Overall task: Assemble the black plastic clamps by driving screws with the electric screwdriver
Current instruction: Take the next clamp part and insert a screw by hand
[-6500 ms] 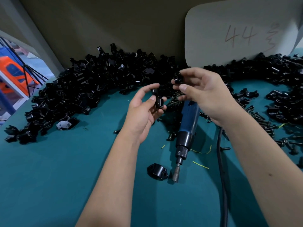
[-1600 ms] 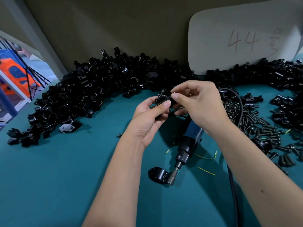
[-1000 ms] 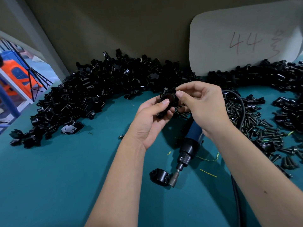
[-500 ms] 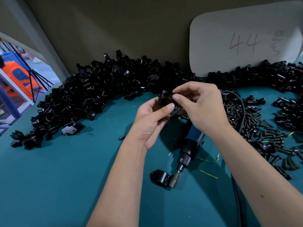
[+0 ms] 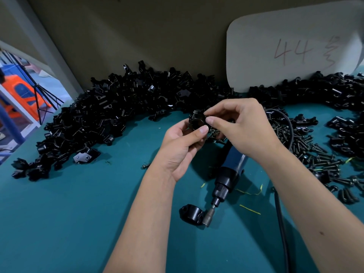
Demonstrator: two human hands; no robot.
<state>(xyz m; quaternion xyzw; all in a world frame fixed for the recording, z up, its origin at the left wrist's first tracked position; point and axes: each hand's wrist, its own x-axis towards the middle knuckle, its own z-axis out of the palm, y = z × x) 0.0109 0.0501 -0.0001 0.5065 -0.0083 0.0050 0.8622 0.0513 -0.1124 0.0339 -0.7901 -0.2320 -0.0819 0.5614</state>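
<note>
Both hands fit a clamp together above the tabletop; the screwdriver lies unused.

The left hand (image 5: 183, 146) grips the black clamp (image 5: 197, 123) while the right hand (image 5: 242, 127) pinches at its near edge, probably seating a screw too small to make out. Risk: a loose pinch could drop the screw into the scattered screws (image 5: 311, 152), or the halves could slip apart before the electric screwdriver (image 5: 228, 174) is picked up from beside the assembled clamp (image 5: 191, 214). No containers show; the clamp parts (image 5: 110, 123) are piled loose on the teal tabletop (image 5: 69, 223).

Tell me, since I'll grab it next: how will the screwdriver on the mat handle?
The screwdriver looks stiff and probably heavy at its thick blue body. Its round barrel may roll on the mat. The cord will likely drag behind.
</note>
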